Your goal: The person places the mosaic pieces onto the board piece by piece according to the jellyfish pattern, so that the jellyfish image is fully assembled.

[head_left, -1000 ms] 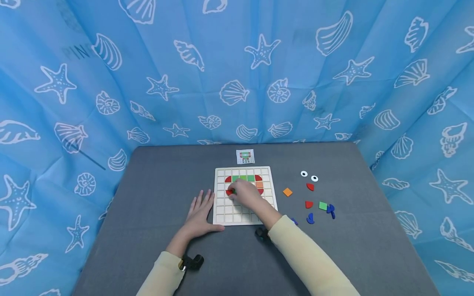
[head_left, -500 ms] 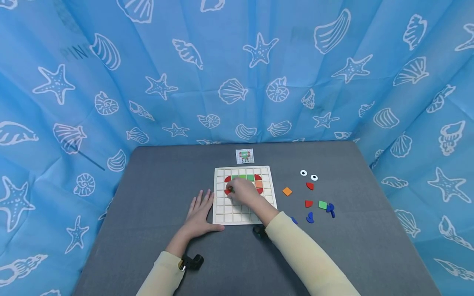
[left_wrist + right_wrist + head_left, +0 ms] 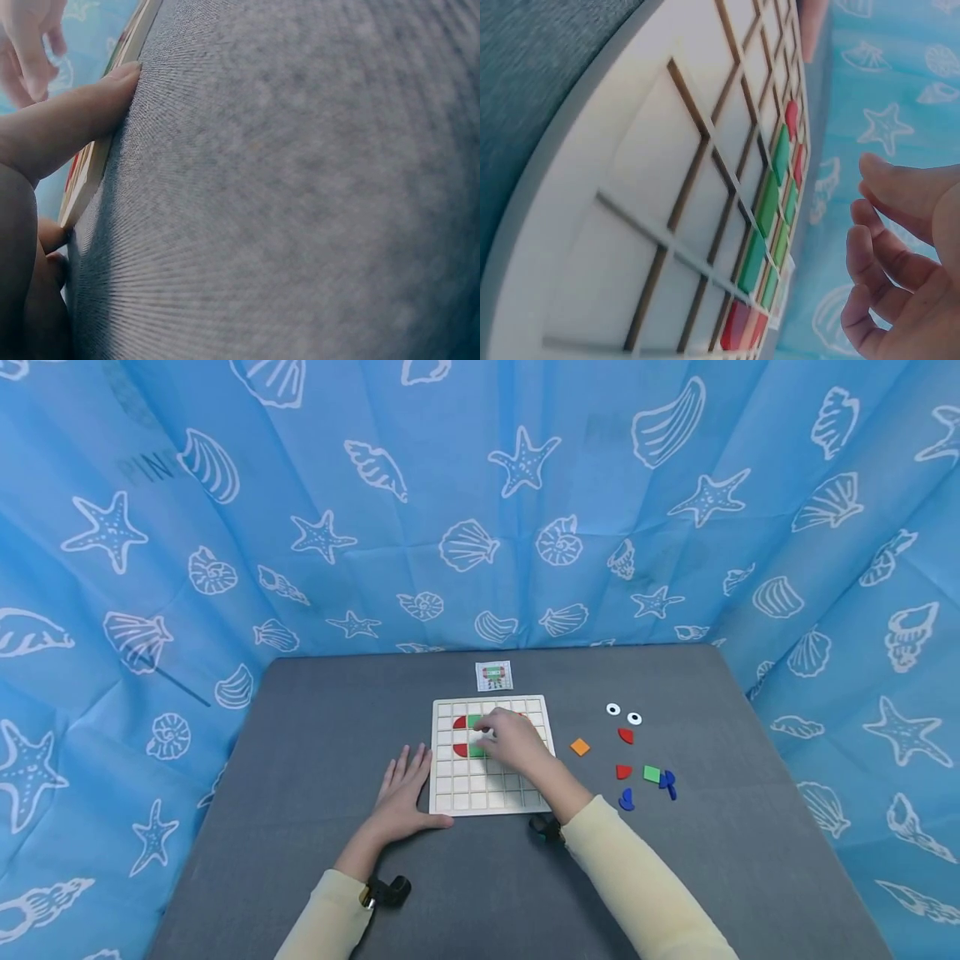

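Note:
My left hand (image 3: 403, 795) lies spread on the table at the left edge of the white gridded board (image 3: 450, 785). Its thumb (image 3: 90, 105) touches the board's side in the left wrist view. Above the board, my right hand (image 3: 513, 745) hovers with fingers loosely bent and nothing between them. Red quarter-round pieces (image 3: 460, 750) and green square pieces (image 3: 477, 749) sit in the grid. In the right wrist view they form two rows, with green squares (image 3: 766, 206) between red ends (image 3: 737, 326). My right hand hides part of these rows in the head view.
A small pattern card (image 3: 494, 676) lies behind the board. To the right are an orange square (image 3: 580, 747), two white eye discs (image 3: 634, 718), red quarter-rounds (image 3: 623, 772), a green square (image 3: 651, 774) and several blue pieces (image 3: 627, 799). A blue shell-print curtain (image 3: 420, 552) surrounds the table.
My right hand has let go of a green square, now in the lower row beside the left red piece, and moved up and right. My left hand has stayed in place.

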Available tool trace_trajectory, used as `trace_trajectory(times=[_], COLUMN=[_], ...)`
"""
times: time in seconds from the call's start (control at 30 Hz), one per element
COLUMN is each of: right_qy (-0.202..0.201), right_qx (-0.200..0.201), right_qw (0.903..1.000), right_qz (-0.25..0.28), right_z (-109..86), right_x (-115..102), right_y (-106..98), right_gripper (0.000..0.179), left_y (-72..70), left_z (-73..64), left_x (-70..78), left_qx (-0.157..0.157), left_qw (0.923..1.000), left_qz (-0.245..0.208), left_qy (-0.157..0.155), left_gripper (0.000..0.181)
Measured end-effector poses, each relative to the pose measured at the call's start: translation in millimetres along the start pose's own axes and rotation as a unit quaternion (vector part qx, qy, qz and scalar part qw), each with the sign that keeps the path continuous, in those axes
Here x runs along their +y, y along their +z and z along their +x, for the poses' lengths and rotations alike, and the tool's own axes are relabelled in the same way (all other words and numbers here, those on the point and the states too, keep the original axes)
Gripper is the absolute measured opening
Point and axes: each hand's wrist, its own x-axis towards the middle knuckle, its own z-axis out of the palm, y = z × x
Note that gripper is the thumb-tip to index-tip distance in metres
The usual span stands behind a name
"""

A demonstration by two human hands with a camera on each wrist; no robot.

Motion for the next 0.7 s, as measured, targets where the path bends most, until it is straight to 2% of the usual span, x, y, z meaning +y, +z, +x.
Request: trace_trajectory(times=[0.27,0.5,0.7], right_qy=[0.014,0.070,0.089], right_qx=[0.035,0.052,0.068], right_qw=[0.9993,0.9961,0.9936], right_qz=[-0.001,0.015,0.015], right_z=[-22.5,-44.8,-59.2], right_x=[22,49,77], right_y=[-20,-35,-44], right_gripper=[0.025,0.027,0.029], left_y=[1.9,3.7,4.6], left_z=[0.8,-0.3,-1.3], left_x=[0.3,-0.3,-0.5], left_qx=[0.003,0.017,0.041], left_qw=[1.0000,0.9998,0.9984], left_qz=[-0.003,-0.007,-0.020], left_qy=[0.002,0.007,0.033], left_gripper=[0.133,0.134,0.132])
